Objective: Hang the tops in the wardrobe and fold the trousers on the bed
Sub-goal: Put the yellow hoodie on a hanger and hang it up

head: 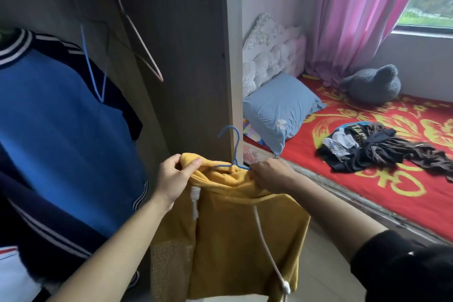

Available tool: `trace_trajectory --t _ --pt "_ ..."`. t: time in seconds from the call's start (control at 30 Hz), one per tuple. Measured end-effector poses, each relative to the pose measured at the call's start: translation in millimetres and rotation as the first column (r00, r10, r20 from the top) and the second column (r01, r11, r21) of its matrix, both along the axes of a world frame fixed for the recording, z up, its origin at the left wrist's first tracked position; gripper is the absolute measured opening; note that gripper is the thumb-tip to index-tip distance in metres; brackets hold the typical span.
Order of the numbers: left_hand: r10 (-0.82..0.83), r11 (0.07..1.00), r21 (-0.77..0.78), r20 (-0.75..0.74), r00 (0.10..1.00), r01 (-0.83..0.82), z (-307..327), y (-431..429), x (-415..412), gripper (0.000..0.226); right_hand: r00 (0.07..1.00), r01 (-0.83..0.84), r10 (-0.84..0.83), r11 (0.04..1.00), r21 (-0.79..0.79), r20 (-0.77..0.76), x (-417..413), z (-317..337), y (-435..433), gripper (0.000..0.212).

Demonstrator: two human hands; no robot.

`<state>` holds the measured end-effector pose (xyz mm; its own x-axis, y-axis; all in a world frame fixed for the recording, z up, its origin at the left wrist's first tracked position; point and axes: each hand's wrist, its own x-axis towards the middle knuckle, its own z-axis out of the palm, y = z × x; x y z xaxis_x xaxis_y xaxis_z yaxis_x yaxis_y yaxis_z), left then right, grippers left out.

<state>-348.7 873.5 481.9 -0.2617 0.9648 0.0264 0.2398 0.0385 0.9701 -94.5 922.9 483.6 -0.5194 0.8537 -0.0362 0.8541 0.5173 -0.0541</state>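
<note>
A yellow hoodie with white drawstrings hangs in front of me on a blue hanger, whose hook sticks up above the collar. My left hand pinches the hood's left edge. My right hand grips the fabric and hanger arm on the right. The open wardrobe is to the left, with a blue and navy jacket hanging inside. A dark pile of clothes lies on the bed.
Empty pink and blue hangers hang from the wardrobe rail. A blue pillow, white cushions, a grey plush toy and a pink curtain are around the bed. The wardrobe's side panel stands between wardrobe and bed.
</note>
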Motion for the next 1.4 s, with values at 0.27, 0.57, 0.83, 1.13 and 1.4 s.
trace_trajectory --t 0.27,0.57,0.83,1.13,1.4 --pt "0.111 0.986 -0.127 0.027 0.993 -0.107 14.9 14.4 -43.8 0.047 0.917 -0.133 0.126 0.991 0.009 -0.377 -44.6 18.0 -8.0 0.016" --pt "-0.114 0.978 -0.195 -0.216 0.970 0.072 4.4 19.9 -83.3 0.018 0.749 0.017 -0.180 0.967 -0.253 -0.638 -78.4 47.1 -17.9 0.025" --pt "0.067 0.991 0.132 -0.385 0.920 -0.017 68.2 22.7 -119.1 0.028 0.452 -0.304 -0.476 0.712 -0.632 -0.754 -129.2 126.9 -29.7 0.028" --pt "0.269 0.945 0.285 -0.396 0.878 -0.161 136.3 35.9 -183.2 0.025 0.344 -0.207 -0.373 0.865 -0.457 -0.862 -191.4 150.1 -38.5 0.029" --pt "0.381 0.904 0.381 -0.516 0.767 -0.193 178.5 72.7 -189.7 0.044 0.309 -0.123 -0.340 0.912 -0.392 -0.888 -221.0 182.2 19.2 0.024"
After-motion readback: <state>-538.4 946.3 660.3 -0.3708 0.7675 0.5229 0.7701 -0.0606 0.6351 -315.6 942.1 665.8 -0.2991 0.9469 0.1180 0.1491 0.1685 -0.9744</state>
